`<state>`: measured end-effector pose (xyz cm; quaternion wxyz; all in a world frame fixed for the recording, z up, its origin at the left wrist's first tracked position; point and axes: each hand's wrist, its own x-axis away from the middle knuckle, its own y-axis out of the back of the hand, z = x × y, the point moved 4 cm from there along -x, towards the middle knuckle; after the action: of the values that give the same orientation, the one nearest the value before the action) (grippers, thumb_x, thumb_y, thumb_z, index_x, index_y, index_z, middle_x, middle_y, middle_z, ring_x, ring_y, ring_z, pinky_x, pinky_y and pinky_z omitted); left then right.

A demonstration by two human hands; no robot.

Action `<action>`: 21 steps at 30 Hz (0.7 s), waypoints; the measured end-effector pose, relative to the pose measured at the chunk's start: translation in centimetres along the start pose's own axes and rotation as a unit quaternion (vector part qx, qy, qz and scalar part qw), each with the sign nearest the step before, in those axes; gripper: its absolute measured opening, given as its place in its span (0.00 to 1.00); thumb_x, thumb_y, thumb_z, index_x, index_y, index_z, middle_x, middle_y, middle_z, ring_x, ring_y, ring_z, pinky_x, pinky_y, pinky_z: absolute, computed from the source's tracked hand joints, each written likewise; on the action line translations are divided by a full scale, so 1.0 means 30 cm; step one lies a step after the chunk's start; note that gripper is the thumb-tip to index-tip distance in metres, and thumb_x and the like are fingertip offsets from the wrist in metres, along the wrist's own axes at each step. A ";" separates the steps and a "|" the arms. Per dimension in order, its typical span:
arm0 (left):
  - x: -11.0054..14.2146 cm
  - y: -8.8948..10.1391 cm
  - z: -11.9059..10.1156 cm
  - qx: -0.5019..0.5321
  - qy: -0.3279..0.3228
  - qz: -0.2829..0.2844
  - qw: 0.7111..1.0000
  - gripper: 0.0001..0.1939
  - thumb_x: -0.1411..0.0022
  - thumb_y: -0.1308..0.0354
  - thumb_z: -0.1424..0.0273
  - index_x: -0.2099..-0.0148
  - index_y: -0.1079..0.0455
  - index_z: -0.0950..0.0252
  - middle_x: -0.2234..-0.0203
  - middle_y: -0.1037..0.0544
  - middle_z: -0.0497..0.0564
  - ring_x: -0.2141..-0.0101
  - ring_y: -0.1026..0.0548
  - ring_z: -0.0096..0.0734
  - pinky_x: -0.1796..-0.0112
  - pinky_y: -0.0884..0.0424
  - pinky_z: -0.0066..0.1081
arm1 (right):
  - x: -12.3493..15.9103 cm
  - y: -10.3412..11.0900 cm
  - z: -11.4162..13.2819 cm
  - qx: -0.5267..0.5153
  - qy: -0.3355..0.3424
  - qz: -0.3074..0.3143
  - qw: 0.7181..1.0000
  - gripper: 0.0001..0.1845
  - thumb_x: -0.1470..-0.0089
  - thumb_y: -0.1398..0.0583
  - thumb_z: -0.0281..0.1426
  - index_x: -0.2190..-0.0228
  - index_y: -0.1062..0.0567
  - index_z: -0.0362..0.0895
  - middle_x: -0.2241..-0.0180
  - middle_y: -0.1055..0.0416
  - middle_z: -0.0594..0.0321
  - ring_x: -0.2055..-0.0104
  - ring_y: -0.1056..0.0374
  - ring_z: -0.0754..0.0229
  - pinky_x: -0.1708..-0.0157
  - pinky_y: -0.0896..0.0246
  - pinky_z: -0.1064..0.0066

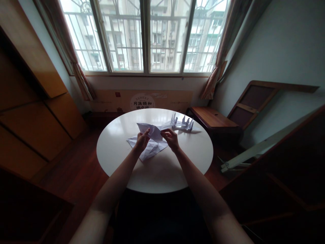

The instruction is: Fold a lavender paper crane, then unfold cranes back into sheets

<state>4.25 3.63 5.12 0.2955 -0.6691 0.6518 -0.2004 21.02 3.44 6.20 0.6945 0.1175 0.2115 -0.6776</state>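
Observation:
Between my two hands, raised above the table, is a creased sheet of white paper (155,133). My left hand (143,139) pinches its left part, thumb on top. The fingertips of my right hand (170,138) are closed on its right edge. Beneath it a second creased white sheet (149,152) lies on the tabletop, partly covered by the held paper and my left hand. Several folded paper cranes (186,122) stand beyond my right hand, toward the back right of the table.
The round white table (111,152) is in front of me. A low wooden stool or bench (215,117) stands behind it to the right, with a leaning wooden frame (251,101) beside it. Wooden cabinets (56,128) are on the left. A barred window (144,37) spans the far wall.

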 end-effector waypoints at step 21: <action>0.013 -0.013 0.000 -0.046 0.018 0.001 0.999 0.19 0.57 0.28 0.63 0.67 0.26 0.71 0.73 0.21 0.55 0.72 0.23 0.34 0.66 0.28 0.33 | -0.003 0.007 -0.011 0.035 -0.005 -0.023 0.999 0.18 0.63 0.31 0.43 0.72 0.25 0.46 0.72 0.27 0.62 0.71 0.31 0.60 0.70 0.34 0.66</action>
<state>4.56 3.24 5.31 0.2529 -0.6775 0.6663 -0.1818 21.18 3.67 5.91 0.6755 0.1334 0.1862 -0.7008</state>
